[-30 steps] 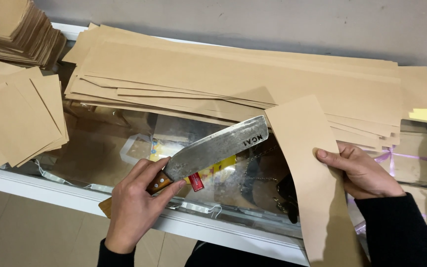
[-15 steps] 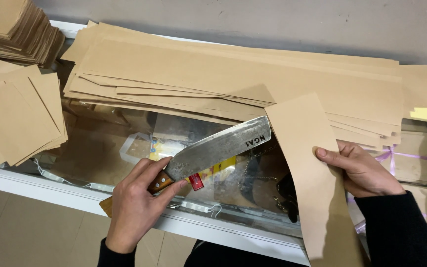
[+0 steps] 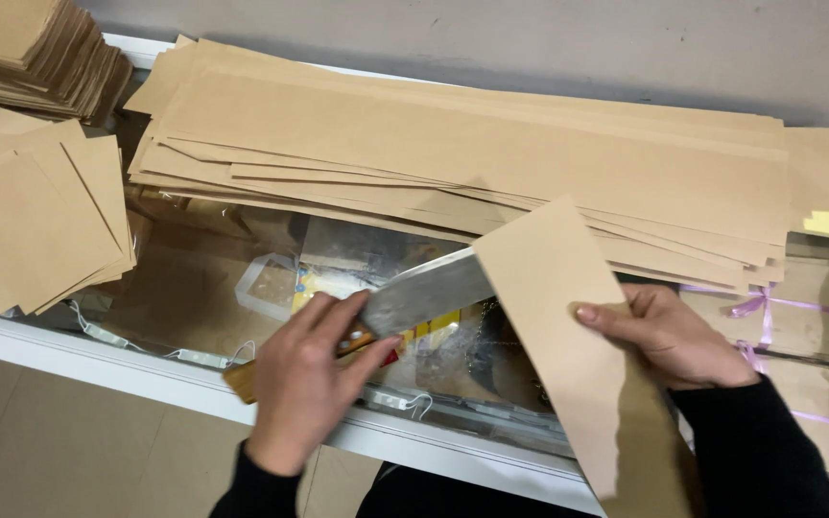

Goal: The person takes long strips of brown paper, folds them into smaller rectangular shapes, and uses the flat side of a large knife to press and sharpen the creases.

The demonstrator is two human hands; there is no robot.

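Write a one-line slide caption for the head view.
Left hand slides a cleaver into a folded brown paper strip held by the right hand.

**Soft, even light with glare on the glass**

The scene is lit evenly and rather softly from above, not very bright. The brown paper sheets (image 3: 491,144) show flat colour with only thin shadows between the layers. The glass counter top (image 3: 194,288) gives reflections and a milky glare, so the things under it look unclear. The cleaver blade (image 3: 424,293) reflects a dull grey shine, and its edge is a little blurred. The left hand (image 3: 304,379) is also slightly soft. The right hand (image 3: 669,336) looks sharper. The black sleeves (image 3: 760,451) lose all detail.
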